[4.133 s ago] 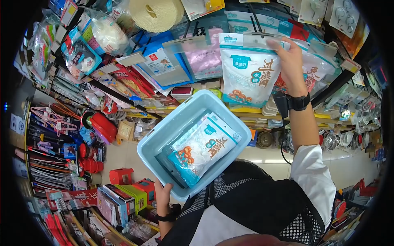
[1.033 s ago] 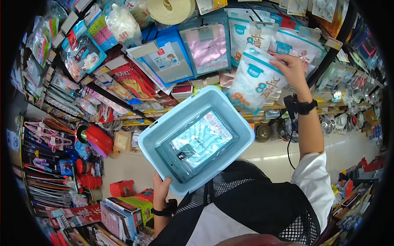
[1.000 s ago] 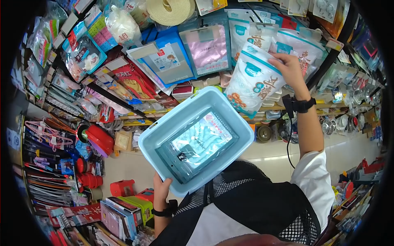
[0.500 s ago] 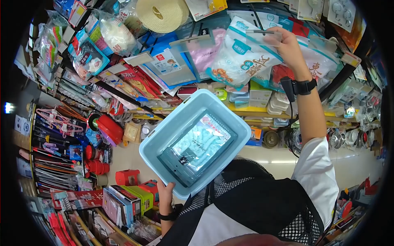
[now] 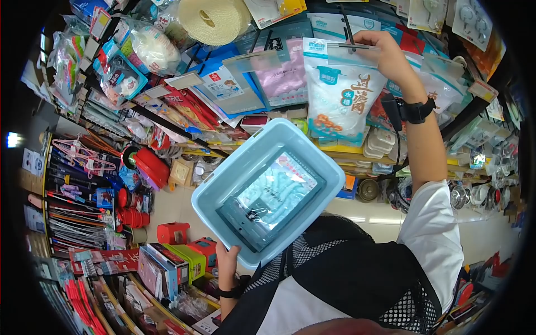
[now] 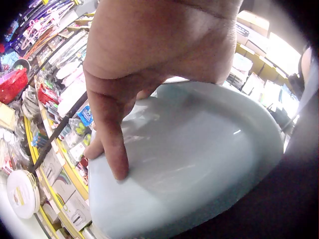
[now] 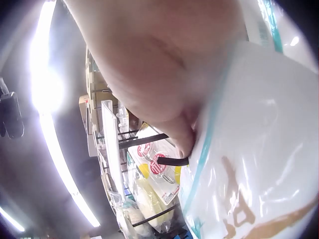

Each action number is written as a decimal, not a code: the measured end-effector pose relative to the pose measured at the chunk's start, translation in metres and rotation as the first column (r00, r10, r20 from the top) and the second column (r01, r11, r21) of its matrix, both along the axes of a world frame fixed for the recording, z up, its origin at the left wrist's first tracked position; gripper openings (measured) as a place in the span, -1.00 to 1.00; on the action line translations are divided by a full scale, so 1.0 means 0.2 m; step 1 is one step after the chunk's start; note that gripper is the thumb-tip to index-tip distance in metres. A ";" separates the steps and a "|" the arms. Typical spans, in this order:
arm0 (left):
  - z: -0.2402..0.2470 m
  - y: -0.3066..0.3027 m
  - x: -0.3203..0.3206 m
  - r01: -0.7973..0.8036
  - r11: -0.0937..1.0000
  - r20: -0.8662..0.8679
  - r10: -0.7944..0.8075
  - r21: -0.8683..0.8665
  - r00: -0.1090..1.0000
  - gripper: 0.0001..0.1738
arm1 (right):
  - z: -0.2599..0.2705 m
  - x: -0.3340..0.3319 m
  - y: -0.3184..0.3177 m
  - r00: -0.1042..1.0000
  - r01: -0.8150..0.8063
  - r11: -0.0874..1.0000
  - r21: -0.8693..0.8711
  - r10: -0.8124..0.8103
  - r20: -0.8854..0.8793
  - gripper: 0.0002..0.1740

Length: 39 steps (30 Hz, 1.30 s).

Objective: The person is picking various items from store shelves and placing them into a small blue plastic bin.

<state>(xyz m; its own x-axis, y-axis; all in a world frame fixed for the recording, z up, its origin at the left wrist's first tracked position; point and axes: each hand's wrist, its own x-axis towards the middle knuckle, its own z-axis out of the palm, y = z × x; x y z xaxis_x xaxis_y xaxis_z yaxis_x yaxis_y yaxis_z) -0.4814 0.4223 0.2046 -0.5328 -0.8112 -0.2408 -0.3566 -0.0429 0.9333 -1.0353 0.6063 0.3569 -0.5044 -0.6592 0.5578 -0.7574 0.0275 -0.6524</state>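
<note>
My left hand (image 5: 226, 263) grips the light blue basket (image 5: 209, 209) by its near left corner, thumb at the rim; in the left wrist view this hand (image 6: 149, 55) spreads its fingers over the basket's outer side (image 6: 184, 149). Inside the basket lies a flat clear pack with teal cloth (image 5: 276, 190). At the rack, my right hand (image 5: 388, 58) pinches the top of a white and teal bag (image 5: 346, 100), upright against a hook with a clear tag holder. In the right wrist view the hand (image 7: 149, 59) covers the bag's top edge, its thumb beside a black hook tip (image 7: 172, 161).
Left of the bag hang a pink cloth pack (image 5: 282, 75) and a blue and grey pack (image 5: 231, 86); more white bags hang to its right. A straw-coloured roll (image 5: 215, 19) is above. Shelves of red and plastic goods stand at the left, pans lower right.
The white and teal bag has moved from in front of the rack up to the hook and now is upright. A similar bag seen earlier in the basket is gone from it.
</note>
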 end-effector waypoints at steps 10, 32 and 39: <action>-0.02 0.06 0.04 -0.032 0.999 -0.002 0.032 -0.023 0.999 -0.53 | -0.12 -0.29 -0.14 0.455 0.436 0.872 -0.223 -0.428 -0.781 -0.83; -0.03 -0.14 0.36 0.136 0.988 0.046 -0.133 -0.075 0.990 -0.39 | -0.69 1.34 -0.25 0.880 -0.260 0.848 0.462 0.011 0.476 -0.65; 0.03 -0.22 0.66 0.196 0.973 0.047 -0.191 -0.124 0.980 -0.39 | -0.82 1.86 -0.57 0.856 -0.489 0.669 0.560 0.492 0.159 -0.44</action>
